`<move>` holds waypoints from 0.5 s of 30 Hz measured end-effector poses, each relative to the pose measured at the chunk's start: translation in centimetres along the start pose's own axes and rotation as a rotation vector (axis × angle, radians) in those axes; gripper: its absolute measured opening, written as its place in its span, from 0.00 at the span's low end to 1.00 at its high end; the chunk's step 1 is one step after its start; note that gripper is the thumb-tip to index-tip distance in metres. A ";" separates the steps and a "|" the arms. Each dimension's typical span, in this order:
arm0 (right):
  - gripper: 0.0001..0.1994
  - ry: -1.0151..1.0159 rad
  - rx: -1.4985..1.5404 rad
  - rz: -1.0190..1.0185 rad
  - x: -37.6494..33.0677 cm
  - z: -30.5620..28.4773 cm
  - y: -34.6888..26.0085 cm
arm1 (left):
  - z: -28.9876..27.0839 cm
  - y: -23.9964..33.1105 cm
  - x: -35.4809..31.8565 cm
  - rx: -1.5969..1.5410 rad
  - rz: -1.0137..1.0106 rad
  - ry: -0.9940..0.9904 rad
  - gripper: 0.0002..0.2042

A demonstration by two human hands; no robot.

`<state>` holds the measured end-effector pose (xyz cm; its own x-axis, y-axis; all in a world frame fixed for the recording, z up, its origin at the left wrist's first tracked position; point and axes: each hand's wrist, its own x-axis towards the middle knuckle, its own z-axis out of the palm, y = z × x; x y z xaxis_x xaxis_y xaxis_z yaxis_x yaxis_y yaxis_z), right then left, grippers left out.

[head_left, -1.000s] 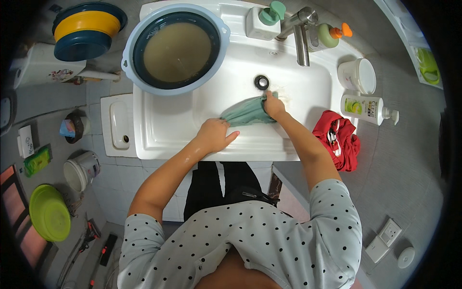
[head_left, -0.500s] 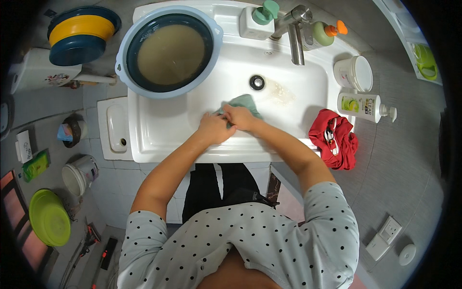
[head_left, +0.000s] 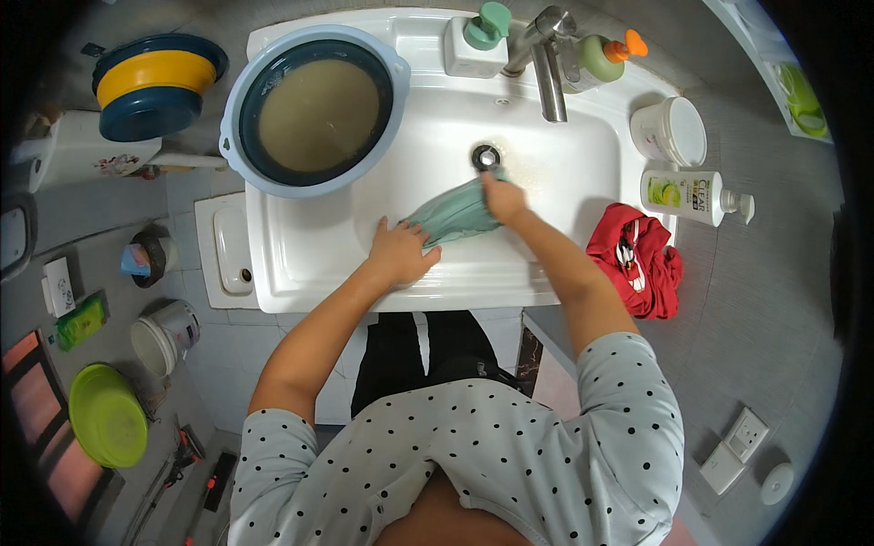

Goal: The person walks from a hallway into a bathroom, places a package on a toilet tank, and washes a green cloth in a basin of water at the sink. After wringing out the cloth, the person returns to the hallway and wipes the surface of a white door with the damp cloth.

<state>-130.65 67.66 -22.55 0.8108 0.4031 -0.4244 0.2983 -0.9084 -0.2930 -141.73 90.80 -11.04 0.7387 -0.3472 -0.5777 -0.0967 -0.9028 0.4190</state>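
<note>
A wet-looking green cloth (head_left: 453, 214) stretches slantwise across the white sink basin (head_left: 319, 246), its lower left end by my left hand (head_left: 399, 253). That hand rests low in the basin with fingers spread and thumb apart, the fingertips touching the cloth's edge. At the cloth's upper right end, my right hand (head_left: 504, 197) is closed on the fabric, just below the drain (head_left: 486, 157). Some folds under my right fingers are hidden.
A blue basin (head_left: 397, 118) of cloudy water stands at the sink's left. Behind are a faucet (head_left: 550, 82), a white dispenser (head_left: 475, 56) and a green bottle (head_left: 599, 60). A white tub (head_left: 683, 132), a pump bottle (head_left: 683, 196) and red cloth (head_left: 628, 259) line the right edge.
My hands were together over the bunched cloth; they have moved apart. My right hand has gone up and right, drawing the cloth out long, while my left has shifted slightly down.
</note>
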 end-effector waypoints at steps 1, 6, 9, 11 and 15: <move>0.13 -0.054 -0.024 0.179 -0.6 -1.4 1.2 | -0.1 0.1 -0.1 0.004 -0.004 -0.020 0.28; 0.10 0.083 0.240 -0.343 -0.8 3.2 -2.5 | -0.8 0.6 0.1 0.004 0.007 -0.052 0.27; 0.09 -0.050 0.158 -0.222 -0.9 1.7 -6.3 | 0.7 -0.2 -0.3 -0.012 0.035 0.014 0.25; 0.11 0.020 0.089 -0.040 -0.6 -0.5 0.2 | 0.9 -0.6 -0.5 0.034 0.076 0.132 0.23; 0.15 -0.051 -0.166 0.452 -3.1 -6.0 7.1 | -1.7 -0.4 2.4 -0.102 -0.088 -0.052 0.16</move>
<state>-128.02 59.32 -18.20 0.8531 -0.0347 -0.5206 0.0017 -0.9976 0.0691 -138.81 90.77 -11.40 0.7057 -0.2827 -0.6497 0.0376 -0.9007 0.4328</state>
